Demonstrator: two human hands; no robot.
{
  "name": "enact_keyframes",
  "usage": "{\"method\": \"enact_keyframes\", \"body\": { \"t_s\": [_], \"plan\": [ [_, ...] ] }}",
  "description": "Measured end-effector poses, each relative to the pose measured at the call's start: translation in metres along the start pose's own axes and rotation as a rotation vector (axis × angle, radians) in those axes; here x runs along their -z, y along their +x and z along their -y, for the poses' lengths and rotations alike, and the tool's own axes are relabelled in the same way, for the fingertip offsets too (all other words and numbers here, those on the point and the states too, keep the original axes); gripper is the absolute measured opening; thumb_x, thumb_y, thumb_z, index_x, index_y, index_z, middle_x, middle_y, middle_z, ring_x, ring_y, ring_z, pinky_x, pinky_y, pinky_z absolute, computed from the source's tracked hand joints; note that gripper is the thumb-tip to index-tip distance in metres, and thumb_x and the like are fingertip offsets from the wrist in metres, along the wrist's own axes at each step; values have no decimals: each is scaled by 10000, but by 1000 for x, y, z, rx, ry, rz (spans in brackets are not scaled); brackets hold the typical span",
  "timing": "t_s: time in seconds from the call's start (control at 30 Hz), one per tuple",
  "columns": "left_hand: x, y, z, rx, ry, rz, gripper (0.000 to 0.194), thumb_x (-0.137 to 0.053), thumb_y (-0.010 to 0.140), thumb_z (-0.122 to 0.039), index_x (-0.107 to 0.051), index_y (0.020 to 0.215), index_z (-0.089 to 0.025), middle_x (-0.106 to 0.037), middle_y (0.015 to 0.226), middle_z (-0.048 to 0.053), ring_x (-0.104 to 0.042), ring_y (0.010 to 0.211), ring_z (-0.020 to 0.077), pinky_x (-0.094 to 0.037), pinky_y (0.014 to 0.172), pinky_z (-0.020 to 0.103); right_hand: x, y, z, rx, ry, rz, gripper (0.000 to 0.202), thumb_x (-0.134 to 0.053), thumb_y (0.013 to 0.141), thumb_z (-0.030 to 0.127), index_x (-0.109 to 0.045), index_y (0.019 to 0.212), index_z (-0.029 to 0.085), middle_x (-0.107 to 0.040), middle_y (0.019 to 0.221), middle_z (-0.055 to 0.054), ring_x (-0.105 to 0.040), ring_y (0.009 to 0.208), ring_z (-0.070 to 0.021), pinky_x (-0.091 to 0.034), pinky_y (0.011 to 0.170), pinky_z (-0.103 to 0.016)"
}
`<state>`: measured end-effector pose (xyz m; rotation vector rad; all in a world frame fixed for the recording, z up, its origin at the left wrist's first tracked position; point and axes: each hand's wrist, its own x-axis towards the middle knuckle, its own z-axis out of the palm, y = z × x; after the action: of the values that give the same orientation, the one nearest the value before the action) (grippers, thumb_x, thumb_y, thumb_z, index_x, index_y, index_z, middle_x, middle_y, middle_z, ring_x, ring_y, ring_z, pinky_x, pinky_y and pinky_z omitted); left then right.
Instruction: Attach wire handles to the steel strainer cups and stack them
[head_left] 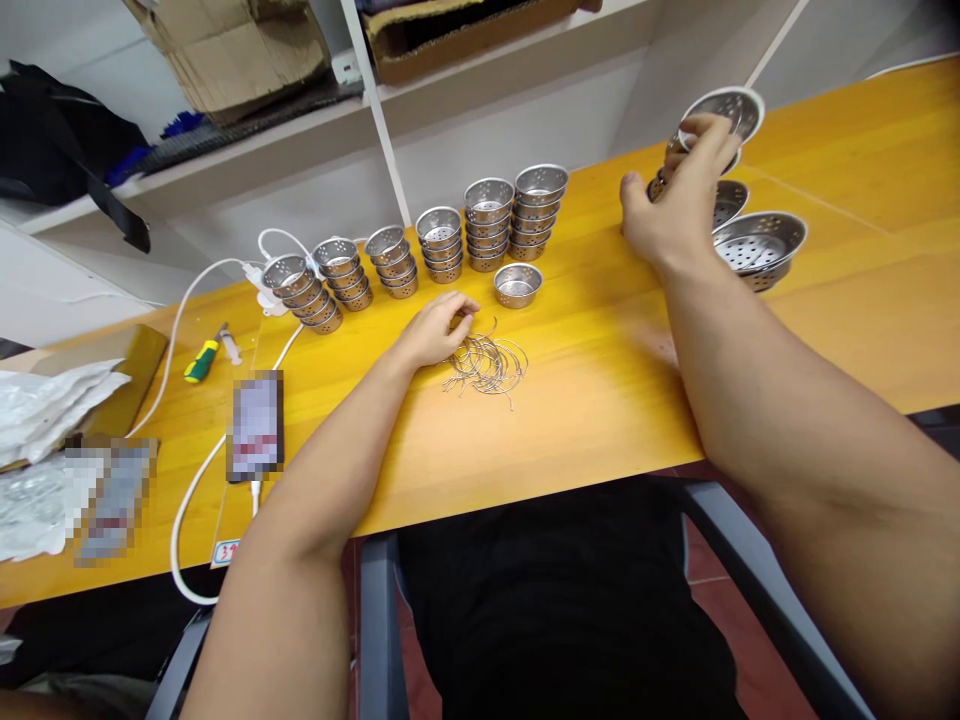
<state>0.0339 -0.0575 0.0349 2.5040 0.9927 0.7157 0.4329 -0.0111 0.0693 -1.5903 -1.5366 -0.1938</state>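
My left hand [440,328] rests on the yellow table with its fingers curled, at the upper left edge of a loose pile of thin metal wire rings [491,365]. Whether those fingers hold anything is too small to tell. Just beyond the pile stands a single perforated metal cup [517,286]. At the right, my right hand [686,195] reaches to the back of the table, its fingers on a perforated metal cup [731,112] above other cups. Beside that wrist are larger perforated metal bowls [761,245].
Several stacks of perforated cups [487,225] line the back of the table [570,400]. To the left lie a phone [256,425] with a white cable, a green and yellow screwdriver [201,362] and plastic bags [45,410]. Shelves with cardboard boxes [240,50] rise behind.
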Motion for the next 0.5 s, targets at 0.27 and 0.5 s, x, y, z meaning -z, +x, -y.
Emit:
{"method": "enact_keyframes", "body": {
  "t_s": [0.27, 0.5],
  "plan": [
    [-10, 2, 23, -28, -67, -147, 820, -736, 1133, -471, -341, 1820, -255, -724, 1628, 212, -767, 1486, 354, -627, 1334, 593, 34, -33, 90, 228, 434, 7, 555, -730, 1122, 272, -565, 1651, 254, -645, 1636, -259, -733, 1402, -355, -605, 1275, -551],
    [-15, 8, 34, -93, -104, -289, 1154, -735, 1070, -906, -155, 1888, -336, -489, 1904, 245, -592, 1773, 433, -525, 1473, 693, 6, -80, 143, 465, 640, 594, 63, -754, 1092, 376, -802, 1090, 336, -809, 1329, -118, -758, 1314, -402, -621, 1227, -643]
  ]
}}
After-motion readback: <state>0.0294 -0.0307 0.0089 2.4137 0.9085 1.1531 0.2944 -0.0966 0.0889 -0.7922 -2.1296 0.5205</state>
